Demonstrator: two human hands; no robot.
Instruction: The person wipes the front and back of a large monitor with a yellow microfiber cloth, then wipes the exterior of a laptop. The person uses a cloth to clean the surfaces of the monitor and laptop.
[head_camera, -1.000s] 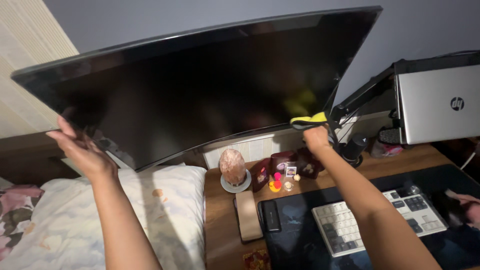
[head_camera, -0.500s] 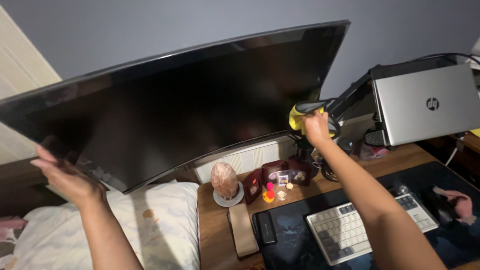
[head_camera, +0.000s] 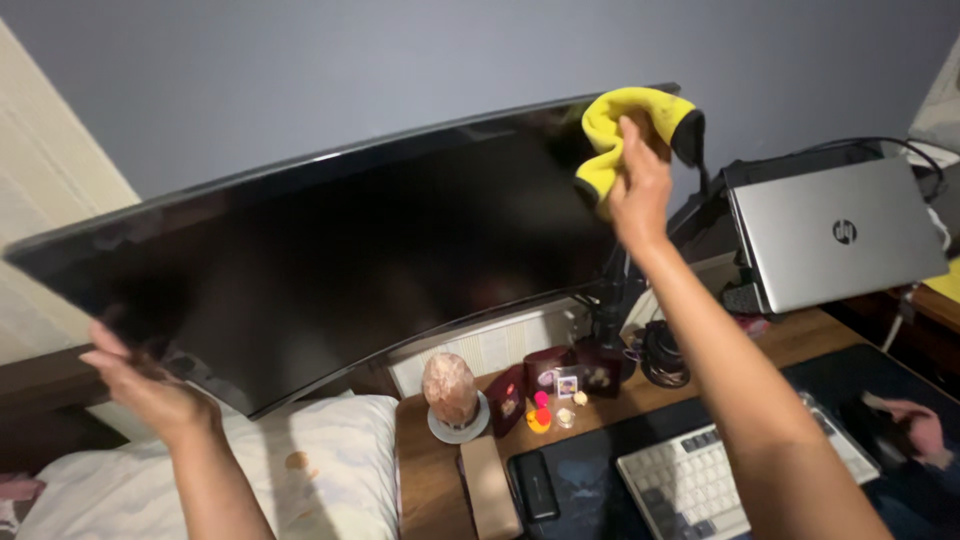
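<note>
Looking down from the head: right hand (head_camera: 636, 188) squeezed around a yellow cloth (head_camera: 630, 125), pressed on the top right corner of the big dark curved screen (head_camera: 340, 250). Left hand (head_camera: 150, 385) gripping the screen's lower left edge, fingertips hidden behind. Keyboard (head_camera: 700, 480) partly cut off below.

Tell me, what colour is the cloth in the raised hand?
Bright yellow with a dark grey edge: the cloth in the right hand, seen in the head view.
</note>
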